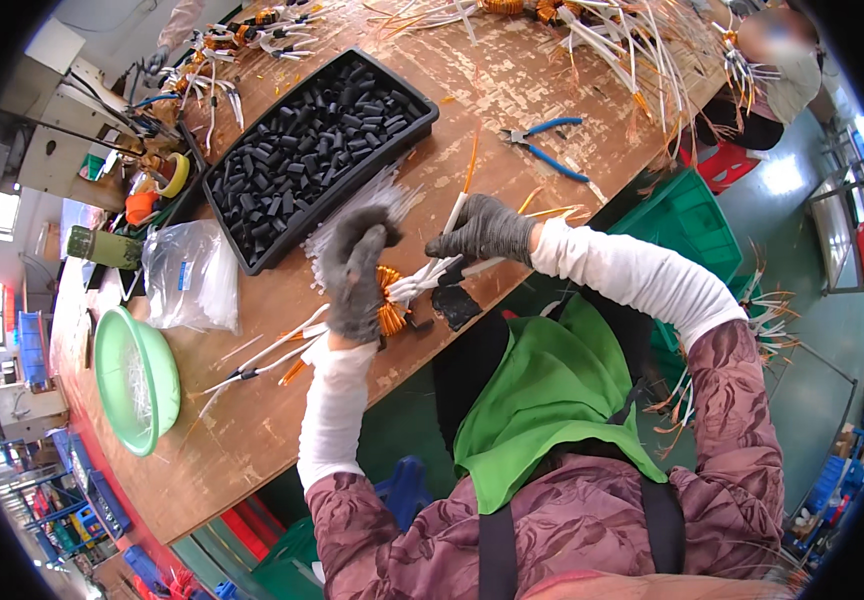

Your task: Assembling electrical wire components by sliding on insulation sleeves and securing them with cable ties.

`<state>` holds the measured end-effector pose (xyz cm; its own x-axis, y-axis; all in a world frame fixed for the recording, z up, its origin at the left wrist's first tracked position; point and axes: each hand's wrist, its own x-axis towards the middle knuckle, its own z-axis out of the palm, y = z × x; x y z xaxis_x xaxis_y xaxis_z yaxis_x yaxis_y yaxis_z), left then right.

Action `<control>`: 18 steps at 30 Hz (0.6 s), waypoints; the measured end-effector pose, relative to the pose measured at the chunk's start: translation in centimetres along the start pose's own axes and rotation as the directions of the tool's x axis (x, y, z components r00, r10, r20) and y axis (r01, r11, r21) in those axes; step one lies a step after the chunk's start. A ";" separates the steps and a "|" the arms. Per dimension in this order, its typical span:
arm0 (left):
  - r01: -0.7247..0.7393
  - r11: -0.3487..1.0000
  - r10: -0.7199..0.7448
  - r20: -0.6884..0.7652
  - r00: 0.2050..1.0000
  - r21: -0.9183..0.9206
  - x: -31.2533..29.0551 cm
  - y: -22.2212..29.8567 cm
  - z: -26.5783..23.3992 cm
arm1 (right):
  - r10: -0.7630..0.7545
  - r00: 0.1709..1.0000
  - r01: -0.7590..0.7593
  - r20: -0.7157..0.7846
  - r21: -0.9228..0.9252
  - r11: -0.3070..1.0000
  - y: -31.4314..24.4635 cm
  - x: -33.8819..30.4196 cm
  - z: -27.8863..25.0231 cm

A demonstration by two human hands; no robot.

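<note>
A copper-wound coil [392,300] with several white-sleeved leads [422,283] lies on the worktable in front of me. My right hand [492,230], in a grey glove, pinches one white-sleeved wire [455,213]; its bare orange end points up and away. Just above the coil, my left hand [355,275], gloved too, has its fingers curled together; whatever they hold, if anything, is hidden. More leads with black sleeves [244,374] stretch left from beneath that hand. Thin clear tubes [392,195] are strewn beyond both hands.
A black tray [322,215] full of short black sleeves stands beyond my left hand. Blue-handled pliers [552,150] lie far right. A bag of tubes [192,278] and a green basin [102,370] are at left. Other coils [552,10] lie at the back, near co-workers.
</note>
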<state>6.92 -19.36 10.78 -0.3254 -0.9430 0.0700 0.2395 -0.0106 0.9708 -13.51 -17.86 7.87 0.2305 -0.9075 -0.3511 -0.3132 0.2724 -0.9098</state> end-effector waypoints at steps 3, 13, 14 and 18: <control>-0.162 0.806 0.157 0.058 0.986 0.570 -2.8 2.1 -3.3 | 0.065 0.993 -0.056 0.099 -0.093 0.994 -1.1 0.3 -0.6; -0.238 0.081 0.165 0.222 0.961 0.968 -8.8 -0.1 -3.7 | -0.064 0.995 0.083 0.082 -0.256 0.963 -1.6 0.1 -0.9; -0.233 0.082 0.168 0.217 0.962 0.969 -8.5 -0.4 -3.2 | -0.081 0.992 0.105 0.093 -0.289 0.952 -1.9 -0.1 -1.6; -0.205 0.115 0.146 0.188 0.971 0.972 -7.8 0.0 -3.1 | -0.123 0.991 0.136 0.058 -0.467 0.874 -2.7 -2.3 -3.4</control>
<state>12.28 -13.04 9.49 -0.4532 -0.8549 0.2526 -0.7946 0.5158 0.3202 -16.32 -17.60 11.93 0.3206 -0.9139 -0.2489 -0.6727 -0.0347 -0.7391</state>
